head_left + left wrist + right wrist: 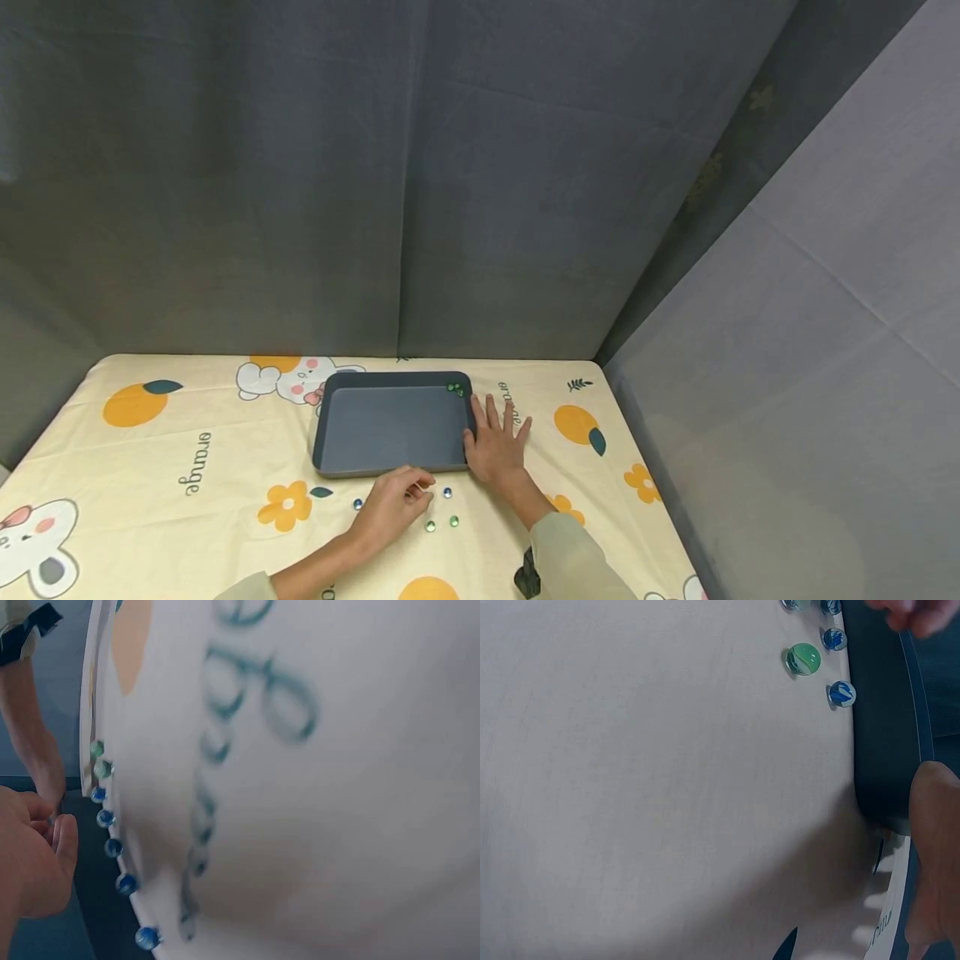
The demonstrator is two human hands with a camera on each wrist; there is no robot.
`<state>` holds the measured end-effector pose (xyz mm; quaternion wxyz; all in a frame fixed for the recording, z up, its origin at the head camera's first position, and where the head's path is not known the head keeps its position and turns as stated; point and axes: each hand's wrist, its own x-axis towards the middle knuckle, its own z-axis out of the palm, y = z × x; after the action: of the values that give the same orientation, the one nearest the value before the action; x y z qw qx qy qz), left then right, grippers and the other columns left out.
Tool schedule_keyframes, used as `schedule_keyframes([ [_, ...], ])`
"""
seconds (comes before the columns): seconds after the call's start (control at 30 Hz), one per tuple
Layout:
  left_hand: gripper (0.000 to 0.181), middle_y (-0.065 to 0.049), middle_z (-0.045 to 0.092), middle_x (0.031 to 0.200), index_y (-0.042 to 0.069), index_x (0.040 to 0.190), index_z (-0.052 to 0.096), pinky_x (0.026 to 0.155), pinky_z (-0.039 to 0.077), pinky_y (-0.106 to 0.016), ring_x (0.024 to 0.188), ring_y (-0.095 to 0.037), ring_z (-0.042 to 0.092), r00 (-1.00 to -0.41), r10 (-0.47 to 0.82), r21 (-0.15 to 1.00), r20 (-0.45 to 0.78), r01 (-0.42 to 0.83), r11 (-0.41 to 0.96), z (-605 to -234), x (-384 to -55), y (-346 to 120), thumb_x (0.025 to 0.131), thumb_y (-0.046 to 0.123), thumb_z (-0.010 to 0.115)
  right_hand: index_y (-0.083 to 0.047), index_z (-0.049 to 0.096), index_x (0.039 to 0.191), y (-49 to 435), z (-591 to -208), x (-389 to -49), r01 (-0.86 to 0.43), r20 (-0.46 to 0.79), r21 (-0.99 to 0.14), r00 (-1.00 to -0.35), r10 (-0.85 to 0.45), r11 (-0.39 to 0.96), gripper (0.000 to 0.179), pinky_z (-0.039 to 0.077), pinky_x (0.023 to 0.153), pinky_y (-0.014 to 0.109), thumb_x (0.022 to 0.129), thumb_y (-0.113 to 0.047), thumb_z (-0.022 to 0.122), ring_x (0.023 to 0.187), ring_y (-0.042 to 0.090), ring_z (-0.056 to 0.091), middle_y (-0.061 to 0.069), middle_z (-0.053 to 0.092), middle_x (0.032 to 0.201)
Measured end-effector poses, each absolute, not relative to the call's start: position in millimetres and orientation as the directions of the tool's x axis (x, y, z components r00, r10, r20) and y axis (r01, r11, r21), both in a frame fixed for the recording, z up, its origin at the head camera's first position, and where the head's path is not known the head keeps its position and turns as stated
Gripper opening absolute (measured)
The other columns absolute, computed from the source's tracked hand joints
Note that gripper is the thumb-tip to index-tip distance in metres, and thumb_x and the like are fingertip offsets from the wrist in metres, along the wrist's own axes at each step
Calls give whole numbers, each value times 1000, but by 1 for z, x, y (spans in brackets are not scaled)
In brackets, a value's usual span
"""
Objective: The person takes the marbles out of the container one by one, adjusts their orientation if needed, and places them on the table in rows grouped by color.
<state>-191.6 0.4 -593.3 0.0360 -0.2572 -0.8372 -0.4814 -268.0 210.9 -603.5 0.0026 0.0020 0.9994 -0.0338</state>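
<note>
A shallow dark grey-blue tray (397, 425) lies on the cloth, and several green marbles (455, 389) rest in its far right corner. My right hand (495, 446) is spread flat against its right side, fingers straight. By the near rim my left hand (393, 504) has its thumb and index finger curled toward each other; I cannot tell whether a marble is between them. Blue marbles (127, 883) stand in a line along the tray's near side, some hidden behind the left hand in the head view. Two green marbles (431, 526) sit closer to me.
A patterned cream tablecloth (225, 533) with oranges, flowers and rabbits covers the table. Dark grey curtain (300, 208) hangs behind it, and a lighter grey panel (787, 400) borders the right edge. Something black (527, 575) is by the right sleeve.
</note>
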Motion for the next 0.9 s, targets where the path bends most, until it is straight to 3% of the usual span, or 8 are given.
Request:
schedule_keyframes([
  [0.23, 17, -2, 67, 91, 8, 99, 72, 69, 56, -19, 79, -10, 66, -866, 343, 791, 364, 482, 378, -579, -219, 5, 86, -1, 75, -26, 20, 161, 210, -601, -267, 2, -23, -64, -1000, 1, 998, 63, 8, 110, 72, 104, -45, 39, 149, 41, 12, 6, 21, 164],
  [0.47, 17, -7, 71, 92, 7, 98, 72, 66, 56, -22, 77, -11, 66, -877, 255, 805, 407, 477, 354, -577, -253, 17, 84, -1, 77, -25, 23, 160, 213, -604, -268, -6, 6, -89, -1000, -6, 996, 63, 7, 109, 74, 103, -44, 42, 148, 42, 14, 7, 23, 163],
  [0.67, 17, -3, 71, 89, 7, 97, 73, 67, 56, -27, 77, -14, 67, -919, 196, 841, 343, 393, 372, -579, -272, 27, 83, -1, 78, -25, 24, 160, 212, -605, -268, -10, 11, -111, -1000, -9, 994, 64, 6, 108, 75, 102, -45, 44, 148, 43, 14, 8, 25, 163],
  [0.9, 17, -7, 71, 92, 3, 101, 72, 72, 58, -35, 81, -20, 69, -949, 174, 867, 262, 311, 390, -581, -285, 36, 85, 1, 77, -27, 20, 161, 213, -608, -270, -2, -8, -88, -1000, -2, 996, 65, 5, 109, 74, 103, -46, 41, 149, 42, 11, 7, 21, 164],
])
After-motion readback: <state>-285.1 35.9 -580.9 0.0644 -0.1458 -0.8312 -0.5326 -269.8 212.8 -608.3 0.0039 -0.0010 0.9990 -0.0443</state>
